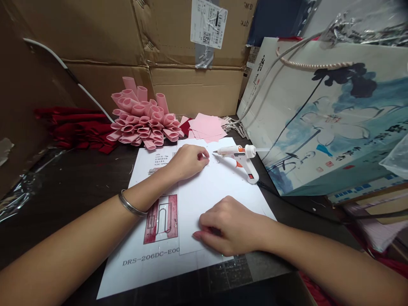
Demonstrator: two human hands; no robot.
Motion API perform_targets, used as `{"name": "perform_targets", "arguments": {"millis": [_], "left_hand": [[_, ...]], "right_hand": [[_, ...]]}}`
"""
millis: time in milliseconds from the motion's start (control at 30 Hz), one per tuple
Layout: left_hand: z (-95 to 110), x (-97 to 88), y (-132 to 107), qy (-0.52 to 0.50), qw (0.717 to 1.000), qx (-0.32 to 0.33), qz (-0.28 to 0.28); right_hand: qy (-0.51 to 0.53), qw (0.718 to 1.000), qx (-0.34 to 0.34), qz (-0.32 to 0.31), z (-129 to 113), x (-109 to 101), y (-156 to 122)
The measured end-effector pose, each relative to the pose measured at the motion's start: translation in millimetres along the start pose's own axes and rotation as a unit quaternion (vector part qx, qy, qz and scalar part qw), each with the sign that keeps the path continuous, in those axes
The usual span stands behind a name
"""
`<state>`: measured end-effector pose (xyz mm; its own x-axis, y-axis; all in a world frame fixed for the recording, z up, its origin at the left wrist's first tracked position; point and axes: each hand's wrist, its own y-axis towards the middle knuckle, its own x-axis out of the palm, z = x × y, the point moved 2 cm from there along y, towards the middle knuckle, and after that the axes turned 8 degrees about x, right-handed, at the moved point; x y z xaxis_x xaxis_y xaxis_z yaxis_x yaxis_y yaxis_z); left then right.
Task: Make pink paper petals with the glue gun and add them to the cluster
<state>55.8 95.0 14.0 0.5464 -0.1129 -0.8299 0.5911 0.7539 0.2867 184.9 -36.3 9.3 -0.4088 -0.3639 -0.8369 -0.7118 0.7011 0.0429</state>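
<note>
Glue gun (242, 156) beside bag (318, 127), contents unclear

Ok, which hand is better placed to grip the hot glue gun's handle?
Probably the right hand: the handle of the hot glue gun lies nearer to it, while the left hand sits by the nozzle.

A single camera, worn on the person's head, looked forward and down across the table (79, 170) from above its near side, with the left hand (190, 162) and right hand (228, 225) around mid-view. It was near enough for the large print on the white sheets (207, 187) to be read. The wide view ran from the table's near edge to the far cardboard (197, 89), and right to a leaning paper bag (302, 140).
</note>
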Motion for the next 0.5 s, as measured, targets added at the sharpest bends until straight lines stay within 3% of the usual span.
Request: {"name": "perform_targets", "arguments": {"millis": [300, 500], "left_hand": [[15, 5.4, -11, 0.175, 0.980, 0.081, -0.049], [15, 8.8, -13, 0.191, 0.976, 0.094, -0.048]], "right_hand": [[-0.082, 0.996, 0.012, -0.020, -1, 0, 1], [-0.080, 0.996, 0.011, -0.024, -1, -1, 2]]}}
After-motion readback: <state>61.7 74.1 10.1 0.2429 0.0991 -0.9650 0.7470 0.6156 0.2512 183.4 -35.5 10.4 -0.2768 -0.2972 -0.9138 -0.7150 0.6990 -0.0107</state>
